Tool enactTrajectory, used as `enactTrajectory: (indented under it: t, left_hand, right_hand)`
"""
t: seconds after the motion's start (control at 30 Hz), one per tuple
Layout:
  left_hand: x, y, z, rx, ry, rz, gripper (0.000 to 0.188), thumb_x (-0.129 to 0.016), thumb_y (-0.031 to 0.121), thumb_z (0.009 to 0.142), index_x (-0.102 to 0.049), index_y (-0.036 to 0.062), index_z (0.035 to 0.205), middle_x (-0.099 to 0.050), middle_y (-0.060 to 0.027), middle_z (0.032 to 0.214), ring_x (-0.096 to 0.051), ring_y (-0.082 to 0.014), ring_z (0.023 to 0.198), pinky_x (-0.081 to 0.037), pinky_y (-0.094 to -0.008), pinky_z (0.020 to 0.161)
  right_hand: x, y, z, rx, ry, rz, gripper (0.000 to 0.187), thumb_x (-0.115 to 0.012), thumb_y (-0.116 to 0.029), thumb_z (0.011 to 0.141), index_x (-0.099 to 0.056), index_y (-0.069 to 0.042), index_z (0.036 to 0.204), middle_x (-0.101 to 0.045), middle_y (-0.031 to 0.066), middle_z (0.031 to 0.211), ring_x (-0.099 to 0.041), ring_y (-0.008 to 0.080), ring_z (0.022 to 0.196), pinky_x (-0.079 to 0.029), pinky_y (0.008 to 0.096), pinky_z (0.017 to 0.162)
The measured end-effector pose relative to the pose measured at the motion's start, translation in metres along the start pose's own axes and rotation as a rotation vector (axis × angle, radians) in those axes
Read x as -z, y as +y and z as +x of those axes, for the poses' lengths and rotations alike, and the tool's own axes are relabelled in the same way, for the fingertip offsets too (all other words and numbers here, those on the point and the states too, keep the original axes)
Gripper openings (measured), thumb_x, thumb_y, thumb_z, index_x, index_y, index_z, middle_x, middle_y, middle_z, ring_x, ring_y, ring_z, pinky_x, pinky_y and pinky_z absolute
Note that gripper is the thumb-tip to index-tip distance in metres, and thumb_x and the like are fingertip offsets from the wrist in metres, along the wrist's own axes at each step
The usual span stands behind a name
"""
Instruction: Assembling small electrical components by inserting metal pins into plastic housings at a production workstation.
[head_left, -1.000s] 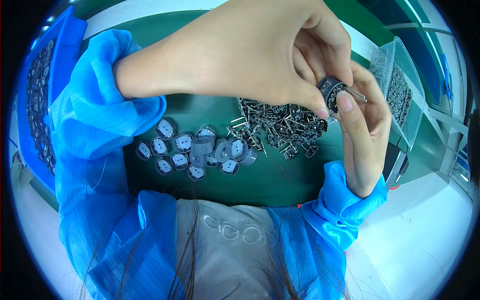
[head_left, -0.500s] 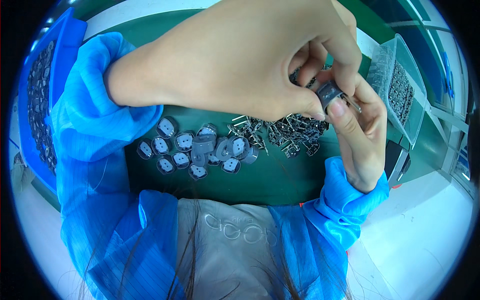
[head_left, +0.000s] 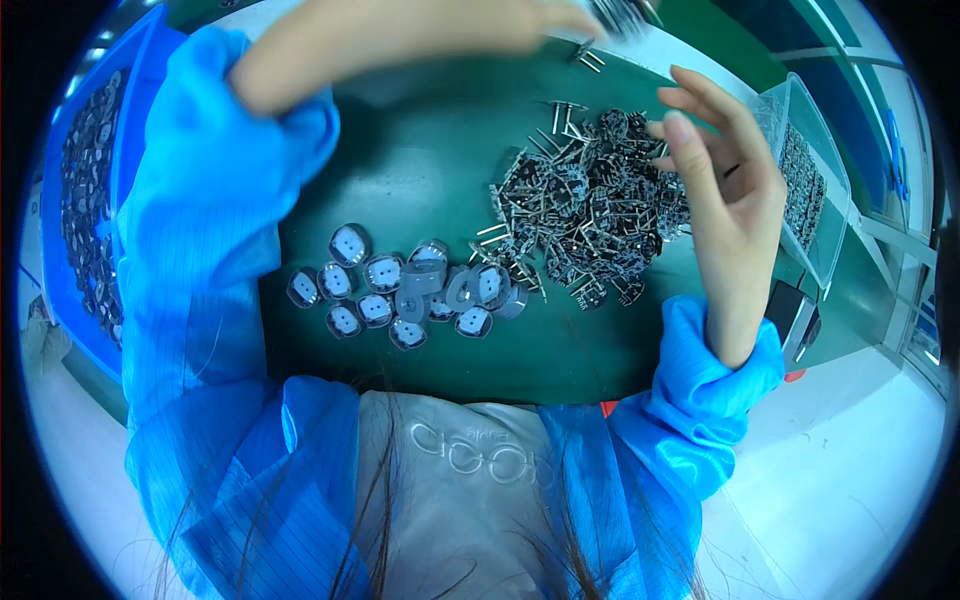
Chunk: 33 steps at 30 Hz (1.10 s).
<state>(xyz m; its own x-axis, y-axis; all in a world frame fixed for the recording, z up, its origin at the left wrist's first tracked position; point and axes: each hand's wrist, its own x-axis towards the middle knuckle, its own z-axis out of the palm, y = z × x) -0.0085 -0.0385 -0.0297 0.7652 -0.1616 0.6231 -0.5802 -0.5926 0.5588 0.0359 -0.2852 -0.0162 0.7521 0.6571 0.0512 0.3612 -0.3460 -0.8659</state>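
Note:
At the far edge of the green table, my left hand (head_left: 450, 30) is smeared by motion and partly cut off by the top of the picture. Its fingertips are beside a blurred dark and silvery thing (head_left: 622, 15), and I cannot make out whether they hold it. My right hand (head_left: 730, 170) is open, thumb and fingers apart with nothing between them, at the right side of a heap of small black parts with metal pins (head_left: 590, 205). Several round grey plug housings (head_left: 385, 270) with pale, two-holed faces lie in a cluster left of the heap.
A blue bin (head_left: 135, 150) of dark parts stands at the left. On the right is a clear plastic box (head_left: 830, 215) of small metal parts, with a black device (head_left: 790, 318) nearer me. A loose pinned part (head_left: 588, 57) lies near the far edge.
Both hands were together around a dark grey plug piece with metal pins. My left hand has swung away to the far edge; my right hand has let go and opened.

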Motion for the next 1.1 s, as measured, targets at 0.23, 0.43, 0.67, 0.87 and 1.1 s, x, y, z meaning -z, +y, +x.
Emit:
enactTrajectory:
  t: [0.23,0.43,0.67,0.87,1.1]
  left_hand:
    - [0.068,-0.06,-0.068,0.483,-0.12,0.678,0.038,-0.075,0.012,0.081,-0.064,0.001,0.116,-0.067,-0.0201,0.11,-0.064,-0.0337,0.1,-0.051,-0.0404,0.086]
    - [0.042,0.06,-0.065,0.209,-0.36,0.936,0.058,-0.068,0.027,0.091,-0.046,0.0027,0.14,-0.044,-0.0271,0.14,-0.044,-0.0418,0.131,-0.037,-0.0493,0.111]
    - [-0.026,0.171,-0.132,0.083,-0.699,0.343,0.076,-0.066,0.056,0.076,-0.05,0.0288,0.145,-0.034,-0.009,0.159,-0.027,-0.0298,0.149,-0.017,-0.057,0.121]
    - [-0.039,0.143,-0.167,-0.018,-0.645,0.448,0.055,-0.055,0.046,0.094,-0.049,0.0272,0.146,-0.039,-0.003,0.156,-0.031,-0.0223,0.147,-0.017,-0.0568,0.121]
    - [-0.036,0.099,-0.136,-0.165,-0.514,0.468,0.042,-0.057,0.024,0.091,-0.06,0.0154,0.132,-0.052,-0.0071,0.143,-0.041,-0.0269,0.141,-0.031,-0.0558,0.117]
  right_hand:
    - [-0.016,0.007,0.051,0.391,-0.073,-0.36,0.028,-0.069,-0.007,0.089,-0.07,-0.009,0.117,-0.069,0.0105,0.11,-0.068,0.0237,0.094,-0.055,0.034,0.079]
    - [-0.022,0.042,0.08,0.7,-0.198,-0.581,0.021,-0.069,-0.004,0.081,-0.074,-0.007,0.101,-0.07,0.0186,0.101,-0.069,0.0353,0.085,-0.055,0.041,0.074]
    - [-0.019,0.017,0.062,0.555,-0.108,-0.419,0.024,-0.067,-0.002,0.085,-0.07,-0.008,0.108,-0.069,0.016,0.089,-0.069,0.0298,0.077,-0.055,0.0379,0.069]
    - [-0.011,-0.009,0.027,0.49,-0.267,-0.239,0.026,-0.066,0.0,0.087,-0.07,-0.008,0.111,-0.068,0.0136,0.091,-0.067,0.024,0.074,-0.054,0.0323,0.07]
    - [-0.006,0.002,0.013,0.43,-0.307,-0.205,0.019,-0.066,0.003,0.086,-0.07,-0.003,0.103,-0.069,0.0127,0.09,-0.066,0.0214,0.07,-0.054,0.0303,0.067]
